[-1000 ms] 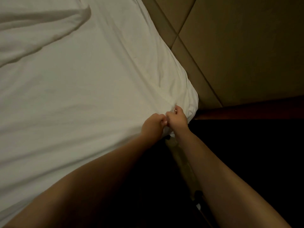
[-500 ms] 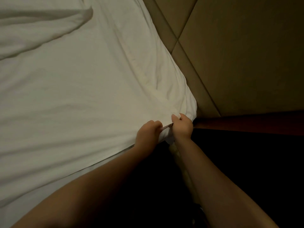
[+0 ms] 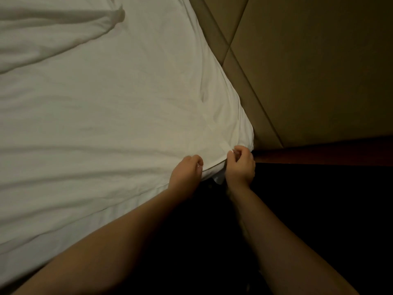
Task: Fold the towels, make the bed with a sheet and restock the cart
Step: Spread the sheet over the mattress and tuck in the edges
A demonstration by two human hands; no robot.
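A white sheet [image 3: 102, 116] covers the bed and fills the left of the view, with a raised fold at the far left. At the bed's near right corner, my left hand [image 3: 186, 172] grips the sheet's edge with curled fingers. A short gap to its right, my right hand [image 3: 240, 167] pinches the corner of the sheet, and a small flap of cloth hangs below between the two hands. The mattress side under the edge is in shadow.
A padded tan headboard [image 3: 308, 67] with diagonal seams rises along the right side of the bed. A dark reddish wooden ledge [image 3: 323, 154] runs below it. The floor beside the bed is dark and shows no detail.
The hands were touching a second ago; now they are a short way apart along the sheet's edge, left hand moved left. Both hands sit slightly lower in the view.
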